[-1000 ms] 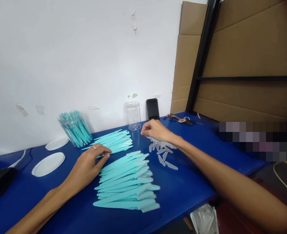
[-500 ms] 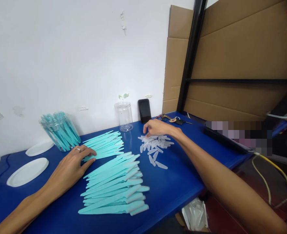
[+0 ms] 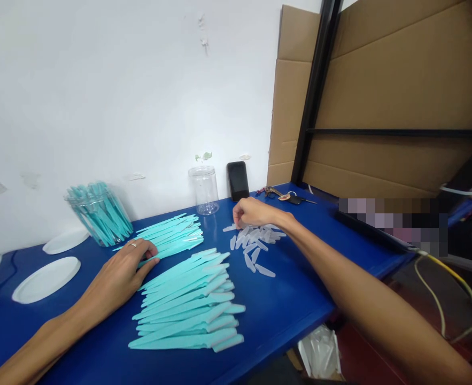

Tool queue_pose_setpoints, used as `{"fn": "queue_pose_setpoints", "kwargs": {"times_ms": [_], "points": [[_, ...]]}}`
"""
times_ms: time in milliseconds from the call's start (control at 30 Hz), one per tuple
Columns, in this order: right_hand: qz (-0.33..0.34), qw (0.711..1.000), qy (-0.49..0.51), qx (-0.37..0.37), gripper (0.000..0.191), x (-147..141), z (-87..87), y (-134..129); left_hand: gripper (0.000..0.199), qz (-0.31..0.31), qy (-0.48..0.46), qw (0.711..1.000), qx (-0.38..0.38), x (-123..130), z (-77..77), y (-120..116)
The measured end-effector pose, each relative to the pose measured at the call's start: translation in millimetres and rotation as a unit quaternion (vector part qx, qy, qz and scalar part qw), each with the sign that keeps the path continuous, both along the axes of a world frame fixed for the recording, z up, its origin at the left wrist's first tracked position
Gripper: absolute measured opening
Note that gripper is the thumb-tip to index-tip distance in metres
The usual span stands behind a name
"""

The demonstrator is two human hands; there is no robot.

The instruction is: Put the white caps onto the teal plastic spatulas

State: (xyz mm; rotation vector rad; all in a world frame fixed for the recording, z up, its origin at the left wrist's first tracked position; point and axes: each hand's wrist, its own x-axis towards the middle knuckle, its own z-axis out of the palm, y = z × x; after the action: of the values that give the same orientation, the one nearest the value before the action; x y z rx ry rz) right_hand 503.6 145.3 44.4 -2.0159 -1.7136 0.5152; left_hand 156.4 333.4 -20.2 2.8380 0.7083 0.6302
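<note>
My left hand (image 3: pixel 133 259) is closed around a turquoise eyebrow razor (image 3: pixel 182 246); its thin handle end pokes out left of the knuckles. Behind it lies a row of similar uncapped razors (image 3: pixel 167 227). Nearer the camera, a larger stack of razors (image 3: pixel 187 307) has caps over the blade ends. Over the pile of translucent blade caps (image 3: pixel 254 238), my right hand (image 3: pixel 254 212) pinches with fingertips pointing down. A cap (image 3: pixel 228 229) sticks out to the left at those fingertips.
A clear jar full of turquoise razors (image 3: pixel 99 216) leans at the left by two white lids (image 3: pixel 46 279). Against the wall are an empty clear jar (image 3: pixel 204 191) and a phone (image 3: pixel 238 182). Keys (image 3: pixel 294 199) lie farther right. A dark metal post (image 3: pixel 314 96) rises behind.
My left fingers have closed on a razor, and its handle end now shows left of the hand. My right fingertips have drawn together and shifted slightly left with a cap.
</note>
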Motion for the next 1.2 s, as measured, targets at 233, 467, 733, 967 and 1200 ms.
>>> {"fn": "queue_pose_setpoints", "kwargs": {"times_ms": [233, 467, 733, 967, 1200], "points": [[-0.029, 0.991, 0.088, 0.099, 0.018, -8.1, -6.8, 9.2, 0.058, -0.022, -0.001, 1.0, -0.015, -1.1, -2.0, 0.0], [-0.046, 0.961, 0.237, 0.135, 0.013, -31.0, -9.5, 14.3, 0.054, -0.013, -0.028, 0.999, -0.019, -1.8, 9.3, -7.5], [-0.082, 0.881, 0.435, 0.166, 0.016, -61.1, -17.5, 17.7, 0.037, 0.02, -0.049, 0.998, -0.029, 2.0, 27.2, -36.1], [-0.088, 0.841, 0.503, 0.18, 0.009, -67.9, -21.3, 16.2, 0.036, 0.003, -0.047, 0.998, -0.038, 3.9, 28.0, -41.6], [-0.091, 0.836, 0.509, 0.185, 0.009, -68.9, -24.1, 20.4, 0.057, -0.013, -0.061, 0.997, -0.039, 2.0, 24.1, -38.7]]}}
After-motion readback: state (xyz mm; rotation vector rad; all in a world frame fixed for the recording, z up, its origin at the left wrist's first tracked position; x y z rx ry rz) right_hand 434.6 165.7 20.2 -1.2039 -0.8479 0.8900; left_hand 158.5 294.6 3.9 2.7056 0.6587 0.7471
